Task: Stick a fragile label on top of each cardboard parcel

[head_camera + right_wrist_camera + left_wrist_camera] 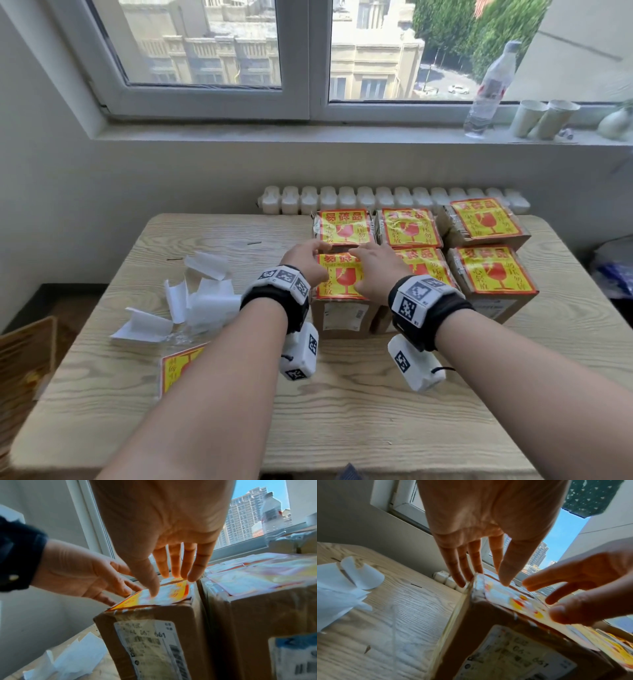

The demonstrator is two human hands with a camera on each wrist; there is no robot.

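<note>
Fragile label [340, 277], yellow and red, lies on top of the front left parcel [342, 317] on the wooden table [342, 411], and the left hand [305, 258] and right hand [380, 270] press it flat with straight fingers, side by side but not touching.

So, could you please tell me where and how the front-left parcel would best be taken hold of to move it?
Probably by its bare left wall and its front face: the front-left parcel stands tight against a neighbouring parcel on the right and another behind. Come from the left and front, low on the cardboard, since both hands already rest on its fragile label.
</note>
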